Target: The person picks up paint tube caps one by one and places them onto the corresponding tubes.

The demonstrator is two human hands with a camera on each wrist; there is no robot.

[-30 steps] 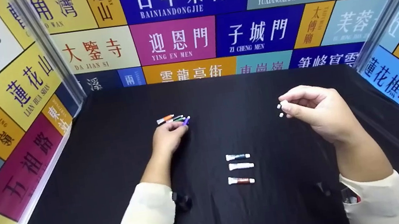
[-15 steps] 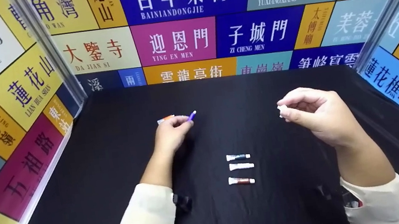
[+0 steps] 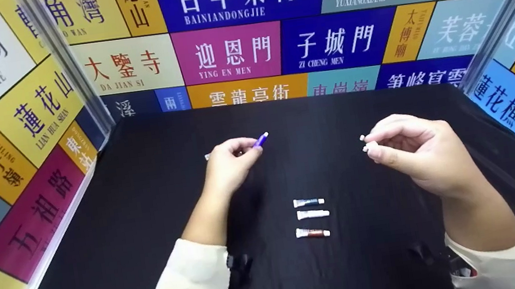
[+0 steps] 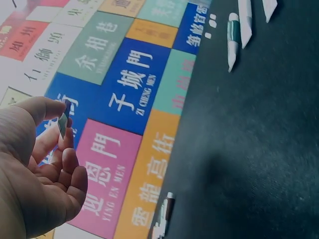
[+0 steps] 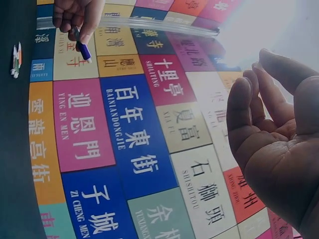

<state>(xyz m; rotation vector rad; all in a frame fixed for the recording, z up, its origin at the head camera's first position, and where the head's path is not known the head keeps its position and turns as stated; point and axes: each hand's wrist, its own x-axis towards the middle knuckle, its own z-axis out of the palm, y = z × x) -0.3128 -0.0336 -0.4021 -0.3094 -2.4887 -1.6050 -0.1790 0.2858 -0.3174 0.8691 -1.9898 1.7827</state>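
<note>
left hand [image 3: 230,166] pinches a part-hidden purple tube [image 3: 261,140]; right hand [image 3: 433,155] apparently pinches a blurred white bit [image 3: 372,145].

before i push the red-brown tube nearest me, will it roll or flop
The red-brown tube probably won't roll far, since its left end looks broad and flat. It lies straight, so it's likely firm rather than floppy. It's probably light: the left hand pinches a similarly small purple tube.

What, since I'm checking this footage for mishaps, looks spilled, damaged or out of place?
Only the small white pieces near the right hand stand out: they lie loose on the black cloth, apart from the three lined-up paint tubes, too small to identify. No spilled paint shows.
</note>
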